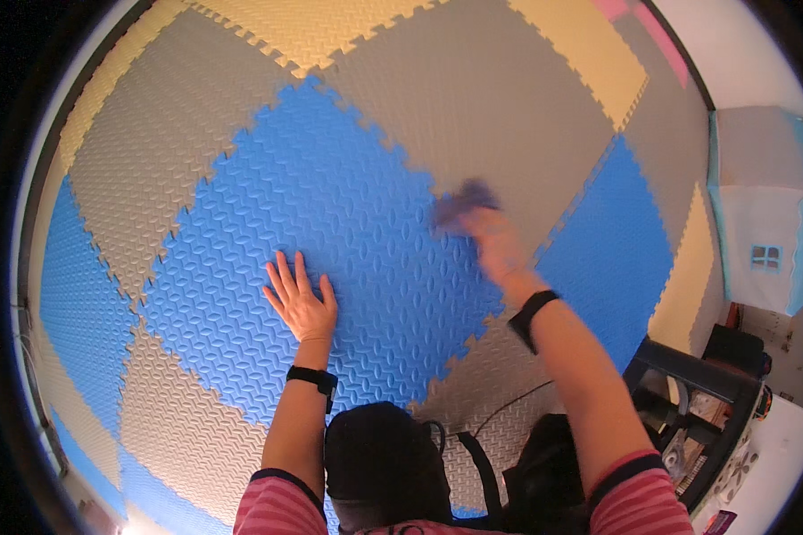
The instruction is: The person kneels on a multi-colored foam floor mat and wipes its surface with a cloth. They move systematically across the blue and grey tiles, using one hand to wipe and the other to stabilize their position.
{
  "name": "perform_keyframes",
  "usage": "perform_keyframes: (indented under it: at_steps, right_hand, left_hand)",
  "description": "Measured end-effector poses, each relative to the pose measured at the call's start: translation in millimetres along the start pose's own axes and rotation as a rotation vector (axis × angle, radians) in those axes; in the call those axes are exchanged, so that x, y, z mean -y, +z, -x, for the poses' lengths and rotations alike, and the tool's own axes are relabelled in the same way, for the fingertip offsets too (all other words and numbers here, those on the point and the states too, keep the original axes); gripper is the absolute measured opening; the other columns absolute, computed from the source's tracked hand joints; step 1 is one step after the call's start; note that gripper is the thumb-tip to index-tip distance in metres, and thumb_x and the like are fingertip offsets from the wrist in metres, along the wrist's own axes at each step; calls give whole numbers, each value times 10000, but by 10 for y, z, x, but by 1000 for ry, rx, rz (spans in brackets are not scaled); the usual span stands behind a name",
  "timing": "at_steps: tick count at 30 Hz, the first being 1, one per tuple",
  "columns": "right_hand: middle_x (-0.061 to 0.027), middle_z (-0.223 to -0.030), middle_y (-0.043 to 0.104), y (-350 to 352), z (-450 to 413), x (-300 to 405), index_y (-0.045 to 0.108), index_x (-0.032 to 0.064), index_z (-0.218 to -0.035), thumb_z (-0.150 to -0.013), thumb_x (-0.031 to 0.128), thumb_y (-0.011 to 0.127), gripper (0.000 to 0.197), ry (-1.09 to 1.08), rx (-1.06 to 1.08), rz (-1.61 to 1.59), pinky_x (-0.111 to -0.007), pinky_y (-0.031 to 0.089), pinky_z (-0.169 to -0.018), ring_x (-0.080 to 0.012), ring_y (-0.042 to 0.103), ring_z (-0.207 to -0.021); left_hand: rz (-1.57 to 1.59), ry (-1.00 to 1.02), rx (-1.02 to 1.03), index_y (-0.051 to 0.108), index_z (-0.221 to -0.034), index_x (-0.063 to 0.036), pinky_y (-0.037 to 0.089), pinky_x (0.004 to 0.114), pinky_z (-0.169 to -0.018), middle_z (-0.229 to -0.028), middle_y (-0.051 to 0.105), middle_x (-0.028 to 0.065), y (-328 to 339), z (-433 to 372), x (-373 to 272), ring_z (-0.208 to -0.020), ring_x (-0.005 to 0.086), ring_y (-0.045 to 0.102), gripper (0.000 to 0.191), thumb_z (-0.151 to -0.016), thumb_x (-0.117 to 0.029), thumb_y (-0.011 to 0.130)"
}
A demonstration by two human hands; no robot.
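Observation:
My left hand (pixel 306 304) lies flat with fingers spread on a blue foam floor tile (pixel 261 200) that has a raised tread pattern. My right hand (pixel 495 242) grips a dark, bluish-purple cloth (pixel 467 202), both blurred. The cloth is over the blue tile's right edge, where it interlocks with a grey foam tile (pixel 482 93). Whether the cloth is folded or bunched is too blurred to tell. Each wrist wears a black band, the left wristband (pixel 312 382) and the right wristband (pixel 532 321).
Yellow foam tiles (pixel 569 47) and more blue ones continue around. At right stands a fabric play house (pixel 753 247) with a window. A black-framed shelf (pixel 696 368) holding items is at lower right. A thin cable (pixel 512 404) crosses the mat near my knees.

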State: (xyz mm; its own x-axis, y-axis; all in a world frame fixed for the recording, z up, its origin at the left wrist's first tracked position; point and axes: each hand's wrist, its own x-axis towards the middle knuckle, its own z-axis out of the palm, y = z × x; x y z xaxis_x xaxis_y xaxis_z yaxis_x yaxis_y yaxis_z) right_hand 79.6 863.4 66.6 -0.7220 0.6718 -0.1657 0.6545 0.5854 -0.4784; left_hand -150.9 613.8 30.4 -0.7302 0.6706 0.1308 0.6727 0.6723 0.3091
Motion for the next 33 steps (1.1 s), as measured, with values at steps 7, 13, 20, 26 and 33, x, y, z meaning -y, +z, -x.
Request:
perform_keyframes:
  at_steps: [7, 13, 20, 26, 33]
  right_hand:
    - [-169, -1001, 669, -2111, -215, -562, 576, 45, -1207, -872, 180, 531, 364, 488, -13, 47, -369, 498, -813, -272, 646, -935]
    - [-77, -1080, 636, -2448, -358, -196, 532, 22, -1271, -920, 233, 531, 410, 515, -143, -507, -297, 475, -831, -160, 598, -923]
    - [-166, -1261, 525, -1551, -509, -542, 515, 29, -1280, -914, 228, 532, 418, 245, -221, -161, -344, 426, -942, -247, 533, -1117]
    - [-149, -1364, 422, -317, 149, -864, 558, 81, -1218, -812, 123, 568, 408, -295, -38, 385, -416, 405, -965, -329, 465, -1154]
    - [-129, -1342, 460, -829, -345, -1851, 543, 83, -1229, -772, 99, 546, 457, 282, -209, 486, -449, 420, -922, -337, 472, -1129]
  left_hand:
    - [46, -21, 36, 442, -1350, -101, 112, 557, -1099, -1498, 260, 125, -8, 2, 6, -1399, 346, 170, 539, -858, -299, 537]
    - [65, -20, -3, 449, -1343, -95, 101, 551, -1103, -1492, 268, 136, 23, -16, 20, -1396, 349, 178, 539, -853, -300, 541]
    - [53, 20, 13, 434, -1355, -96, 104, 541, -1107, -1494, 265, 137, 18, -16, -39, -1396, 350, 178, 588, -821, -301, 566]
    - [-29, 53, 30, 409, -1367, -73, 102, 528, -1110, -1492, 263, 155, 16, -11, 27, -1400, 350, 169, 604, -828, -297, 564]
    - [-75, 118, 19, 440, -1327, -54, 160, 521, -1096, -1456, 313, 163, -98, -82, 101, -1364, 378, 225, 566, -830, -292, 570]
